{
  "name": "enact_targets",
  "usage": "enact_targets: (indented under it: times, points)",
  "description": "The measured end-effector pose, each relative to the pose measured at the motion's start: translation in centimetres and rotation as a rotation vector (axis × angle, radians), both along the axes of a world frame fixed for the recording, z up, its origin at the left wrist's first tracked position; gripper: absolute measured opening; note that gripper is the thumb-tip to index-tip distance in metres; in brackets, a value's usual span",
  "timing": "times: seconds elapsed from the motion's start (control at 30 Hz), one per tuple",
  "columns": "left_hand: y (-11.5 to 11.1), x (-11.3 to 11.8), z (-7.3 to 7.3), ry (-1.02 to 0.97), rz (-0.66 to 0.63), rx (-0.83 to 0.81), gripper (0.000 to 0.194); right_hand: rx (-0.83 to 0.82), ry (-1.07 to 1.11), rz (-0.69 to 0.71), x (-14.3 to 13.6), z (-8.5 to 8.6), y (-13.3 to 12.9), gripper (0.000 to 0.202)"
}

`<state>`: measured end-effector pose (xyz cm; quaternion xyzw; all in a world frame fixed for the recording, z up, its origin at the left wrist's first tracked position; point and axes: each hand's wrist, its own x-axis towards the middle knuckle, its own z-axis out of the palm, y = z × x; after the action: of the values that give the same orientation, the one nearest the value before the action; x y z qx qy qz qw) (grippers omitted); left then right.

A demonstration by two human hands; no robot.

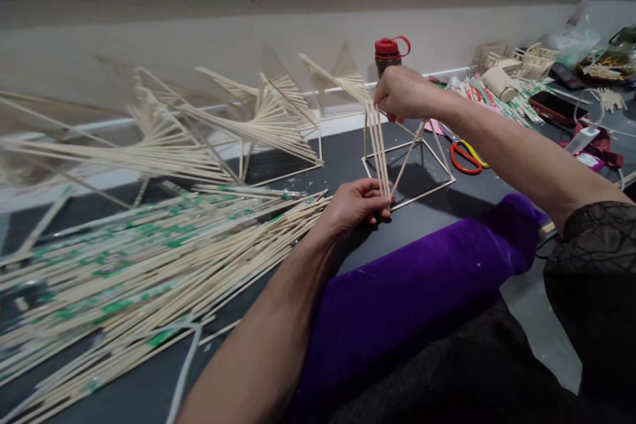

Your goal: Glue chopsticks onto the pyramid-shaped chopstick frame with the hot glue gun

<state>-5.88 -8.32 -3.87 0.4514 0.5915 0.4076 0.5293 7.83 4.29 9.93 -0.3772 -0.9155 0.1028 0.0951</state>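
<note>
Nearest the lap: purple cloth (412, 265) along the front of the bench (412, 232).
Left hand (354, 207): fingers drawn nearly together, pinching the lower ends of the upright sticks (381, 152) at the near corner of the stick frame (422, 195).
Loose sticks (238, 245): a broad heap beyond the left forearm, some in green-marked wrapping.
Stick frame: on the bench between the two hands, its base bars flat and the slim row rising at its left side.
Right hand (405, 94): above the frame, fingers bent down at the top of that row; the palm and knuckles mask them, so I cannot tell whether they grip or merely steady.
Handling: the bottom ends seem best kept pinned while the top is adjusted lightly, each stick lying snug against its neighbour at an even slant; a hard push could probably rack the thin base.
Scissors (466, 159): just right of the frame, handles showing, blades hard to make out.
Twisted stick structures (173, 152): farther back on the left, blurred, overlapping their shadows.
Red-capped bottle (387, 50): behind the right hand, its lower part hidden.
Joints: too small to read; any glue is indistinct.
</note>
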Motion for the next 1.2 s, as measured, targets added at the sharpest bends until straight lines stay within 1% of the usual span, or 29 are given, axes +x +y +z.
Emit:
enact_targets:
  times: [0.13,0.23,0.4,0.77,0.87,1.0,1.07,1.2]
  points:
    - [-0.1,0.1,0.3,0.006,-0.005,-0.009,0.029,-0.008,0.01,-0.034,-0.1,-0.2,0.2,0.017]
    - [-0.1,0.2,0.5,0.004,-0.012,-0.021,0.03,-0.045,0.066,-0.073,-0.3,-0.4,0.5,0.014]
    - [0.0,0.0,0.4,-0.01,-0.028,-0.014,0.028,-0.061,0.102,-0.067,-0.4,-0.7,0.9,0.024]
    - [0.1,-0.1,0.4,0.009,-0.014,-0.015,0.024,-0.1,0.143,-0.092,-0.6,-1.1,1.6,0.005]
    - [0.1,0.0,0.4,0.018,-0.017,-0.017,0.023,-0.078,0.129,-0.072,-0.5,-1.1,1.5,0.007]
    - [0.1,0.0,0.4,0.03,-0.015,-0.017,0.022,-0.065,0.114,-0.067,-0.6,-1.1,1.3,0.019]
    - [0.2,-0.1,0.3,0.028,-0.015,-0.016,0.023,-0.07,0.116,-0.075,-0.6,-1.0,1.2,0.022]
    - [0.2,-0.1,0.3,0.017,-0.004,-0.019,0.023,-0.084,0.113,-0.077,-0.4,-0.7,0.9,0.014]
